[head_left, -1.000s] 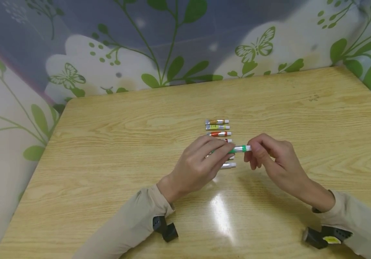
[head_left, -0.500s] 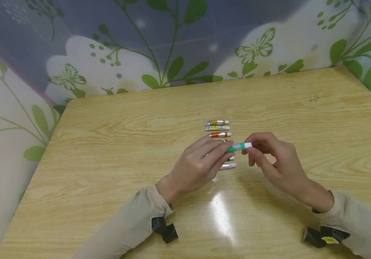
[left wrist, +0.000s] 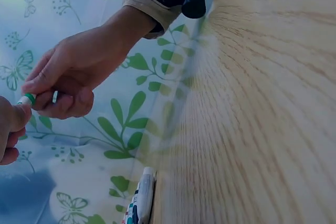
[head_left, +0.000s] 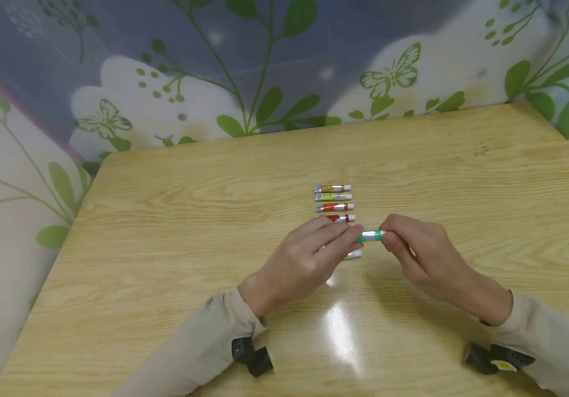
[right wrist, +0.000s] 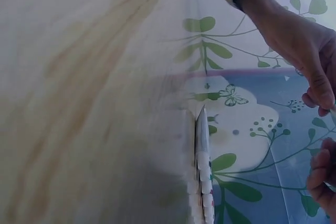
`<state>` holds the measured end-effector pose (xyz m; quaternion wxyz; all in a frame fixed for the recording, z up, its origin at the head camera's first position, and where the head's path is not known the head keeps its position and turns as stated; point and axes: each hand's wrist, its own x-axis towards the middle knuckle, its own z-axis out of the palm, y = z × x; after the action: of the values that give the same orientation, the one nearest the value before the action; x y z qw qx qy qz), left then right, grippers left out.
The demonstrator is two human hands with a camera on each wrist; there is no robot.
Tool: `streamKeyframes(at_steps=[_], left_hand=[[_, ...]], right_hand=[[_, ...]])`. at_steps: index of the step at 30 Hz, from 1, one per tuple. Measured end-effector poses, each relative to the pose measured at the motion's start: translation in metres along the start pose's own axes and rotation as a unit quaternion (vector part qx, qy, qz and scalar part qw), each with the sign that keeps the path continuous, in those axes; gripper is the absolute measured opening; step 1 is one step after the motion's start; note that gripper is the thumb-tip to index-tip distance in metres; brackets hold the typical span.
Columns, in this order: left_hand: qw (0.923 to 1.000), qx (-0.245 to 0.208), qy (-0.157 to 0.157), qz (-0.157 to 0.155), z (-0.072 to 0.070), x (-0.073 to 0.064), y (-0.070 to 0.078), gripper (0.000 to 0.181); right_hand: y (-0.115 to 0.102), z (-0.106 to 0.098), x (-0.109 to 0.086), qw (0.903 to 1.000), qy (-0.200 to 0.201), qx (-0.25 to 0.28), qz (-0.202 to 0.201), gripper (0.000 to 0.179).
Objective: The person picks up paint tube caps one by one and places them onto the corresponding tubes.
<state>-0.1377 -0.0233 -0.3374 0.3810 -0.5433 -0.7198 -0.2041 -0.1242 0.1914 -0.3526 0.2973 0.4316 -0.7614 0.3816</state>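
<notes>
A small green paint tube (head_left: 370, 236) is held above the table, lying crosswise between both hands. My left hand (head_left: 300, 258) grips its body with the fingers over the top, hiding the tail end. With thumb and index finger, my right hand (head_left: 425, 252) pinches the white cap end, which is mostly covered. In the left wrist view, the green band of the tube (left wrist: 30, 98) shows between the two hands. Below it a column of paint tubes lies on the table: ochre (head_left: 333, 188), yellow (head_left: 333, 196), orange (head_left: 335, 207), dark red (head_left: 344, 218) and silver (head_left: 354, 255), caps to the right.
The wooden table (head_left: 190, 220) stretches to both sides of the tubes. Behind it stands a wall covering (head_left: 284, 66) with leaves and butterflies. Black wrist cameras sit at both sleeves (head_left: 200, 342). My left hand hides part of the column.
The right fingers, loosened half a second ago with the white cap exposed, have closed round the cap again. Both hands and the green paint tube have shifted slightly toward me.
</notes>
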Motion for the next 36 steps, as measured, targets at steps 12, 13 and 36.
streamKeyframes(at_steps=[12,13,36], left_hand=[[0.999,0.024,-0.025,-0.029,0.001,0.001,0.001,0.024],[0.9984,0.026,-0.034,-0.038,0.0,0.001,0.0,0.023],[0.9314,0.065,-0.331,-0.137,0.02,-0.028,0.027,0.018]], right_hand=[[-0.003,-0.006,-0.004,0.987,-0.052,0.07,0.135,0.031],[-0.003,-0.007,-0.004,0.9857,-0.055,0.07,0.143,0.03],[0.004,-0.014,-0.002,0.9821,-0.076,0.038,0.168,0.029]])
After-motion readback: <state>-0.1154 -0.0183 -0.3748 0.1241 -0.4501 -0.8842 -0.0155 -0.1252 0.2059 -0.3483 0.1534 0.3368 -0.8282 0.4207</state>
